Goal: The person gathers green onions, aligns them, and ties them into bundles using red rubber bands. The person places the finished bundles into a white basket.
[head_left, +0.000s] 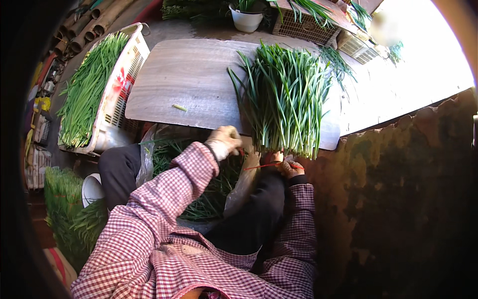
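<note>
Along the near edge of the grey board [184,74]: a red strip [261,165] by the stems of a leafy bundle [286,94]

The leafy bundle lies on the right-hand part of the grey board, green tips toward the far edge, pale stem ends projecting over the near edge close to the near right corner. The right hand [289,171], just off that edge, appears closed on the red strip, which trails leftward; whether it passes beneath the stems cannot be told. The left hand [224,142] hangs near the same edge, apart from the bundle, fingers curled inward; an onlooker cannot tell whether they pinch anything. A cut piece [179,107] rests nearer the near left corner; beyond the left edge stands a white crate [105,117] of similar leaves. The step in hand is judged to be placing the strip for binding. The next move seems to call for the left fingers on the strip's free end, even tension, and stem ends kept level.
</note>
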Action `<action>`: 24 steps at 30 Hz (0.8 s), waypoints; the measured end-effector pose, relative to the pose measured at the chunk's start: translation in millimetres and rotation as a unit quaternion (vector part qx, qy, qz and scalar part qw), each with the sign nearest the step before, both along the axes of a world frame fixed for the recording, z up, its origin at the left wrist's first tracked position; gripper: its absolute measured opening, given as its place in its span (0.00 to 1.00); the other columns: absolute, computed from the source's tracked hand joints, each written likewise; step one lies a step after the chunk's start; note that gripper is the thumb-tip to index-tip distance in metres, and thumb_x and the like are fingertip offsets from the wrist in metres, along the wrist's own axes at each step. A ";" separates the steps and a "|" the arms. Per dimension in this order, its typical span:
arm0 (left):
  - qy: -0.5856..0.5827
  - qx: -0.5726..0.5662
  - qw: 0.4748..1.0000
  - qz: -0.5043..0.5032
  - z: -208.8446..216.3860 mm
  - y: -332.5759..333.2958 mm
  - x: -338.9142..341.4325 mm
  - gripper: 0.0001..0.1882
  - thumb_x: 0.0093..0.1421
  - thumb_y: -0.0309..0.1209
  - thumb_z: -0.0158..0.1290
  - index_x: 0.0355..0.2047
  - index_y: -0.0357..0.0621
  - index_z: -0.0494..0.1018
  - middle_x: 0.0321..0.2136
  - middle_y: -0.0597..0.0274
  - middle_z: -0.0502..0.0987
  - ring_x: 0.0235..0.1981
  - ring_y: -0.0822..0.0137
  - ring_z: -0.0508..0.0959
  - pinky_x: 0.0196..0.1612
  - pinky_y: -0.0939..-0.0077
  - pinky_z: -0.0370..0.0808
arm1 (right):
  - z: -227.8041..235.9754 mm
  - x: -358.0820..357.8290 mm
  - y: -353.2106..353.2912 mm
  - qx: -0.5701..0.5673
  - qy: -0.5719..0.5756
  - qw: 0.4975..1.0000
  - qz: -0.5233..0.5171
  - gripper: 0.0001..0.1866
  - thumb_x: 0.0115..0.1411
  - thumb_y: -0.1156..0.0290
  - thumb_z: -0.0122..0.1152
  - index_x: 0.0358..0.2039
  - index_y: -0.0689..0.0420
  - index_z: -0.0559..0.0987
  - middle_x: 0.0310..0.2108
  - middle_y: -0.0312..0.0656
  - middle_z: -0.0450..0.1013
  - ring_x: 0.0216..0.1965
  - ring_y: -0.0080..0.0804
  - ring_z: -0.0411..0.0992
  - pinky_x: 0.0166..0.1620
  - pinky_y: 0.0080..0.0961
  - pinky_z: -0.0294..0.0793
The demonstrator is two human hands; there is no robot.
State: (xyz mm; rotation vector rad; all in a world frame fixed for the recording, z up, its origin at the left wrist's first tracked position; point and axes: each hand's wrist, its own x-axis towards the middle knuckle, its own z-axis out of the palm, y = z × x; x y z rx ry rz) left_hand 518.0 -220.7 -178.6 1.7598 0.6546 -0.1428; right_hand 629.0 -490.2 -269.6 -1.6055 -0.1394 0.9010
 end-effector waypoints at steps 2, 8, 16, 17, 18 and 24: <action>-0.022 0.064 0.998 0.013 12.5 16.4 -16.3 0.03 0.48 0.24 0.52 0.23 0.40 0.68 0.19 0.62 0.74 0.15 0.73 0.74 0.19 0.80 0.71 | -2.1 4.5 -3.7 -0.001 0.006 1.000 0.015 0.13 0.56 0.63 0.53 0.28 0.59 0.77 0.21 0.35 0.72 0.19 0.19 0.64 0.23 0.15 0.63; -0.083 0.068 0.978 0.180 -3.2 52.4 -31.5 0.04 0.49 0.23 0.51 0.21 0.43 0.67 0.16 0.68 0.71 0.11 0.79 0.67 0.15 0.84 0.66 | -15.3 14.6 20.0 0.033 0.023 0.996 0.074 0.15 0.56 0.59 0.54 0.29 0.60 0.77 0.22 0.37 0.73 0.20 0.21 0.66 0.23 0.17 0.65; -0.098 0.037 0.977 0.187 -9.3 37.2 45.3 0.04 0.47 0.25 0.52 0.21 0.43 0.66 0.15 0.66 0.72 0.09 0.76 0.67 0.14 0.81 0.64 | -158.7 62.2 7.1 -0.017 -0.014 0.991 -0.136 0.12 0.52 0.59 0.56 0.31 0.54 0.74 0.22 0.37 0.71 0.19 0.27 0.66 0.19 0.21 0.65; -0.088 0.004 0.977 0.193 -7.7 30.3 53.2 0.04 0.47 0.25 0.51 0.21 0.43 0.66 0.15 0.66 0.71 0.10 0.75 0.68 0.14 0.81 0.65 | -162.5 66.1 7.5 0.102 0.212 0.935 -0.267 0.13 0.51 0.58 0.59 0.29 0.54 0.73 0.20 0.37 0.69 0.17 0.27 0.66 0.16 0.21 0.64; -0.077 -0.029 0.977 0.197 -5.5 25.3 59.2 0.04 0.48 0.25 0.51 0.21 0.42 0.66 0.14 0.65 0.70 0.10 0.74 0.69 0.15 0.81 0.66 | -163.4 71.0 -1.6 0.238 0.235 0.893 -0.300 0.10 0.50 0.62 0.59 0.30 0.52 0.73 0.19 0.36 0.69 0.16 0.26 0.66 0.15 0.19 0.63; -0.025 -0.040 0.987 0.155 -11.8 18.9 79.2 0.03 0.46 0.25 0.50 0.23 0.41 0.68 0.16 0.62 0.72 0.12 0.70 0.73 0.16 0.77 0.68 | -141.7 100.0 -64.9 0.059 -0.195 0.967 -0.153 0.08 0.52 0.78 0.48 0.32 0.58 0.74 0.34 0.41 0.72 0.37 0.34 0.69 0.40 0.31 0.69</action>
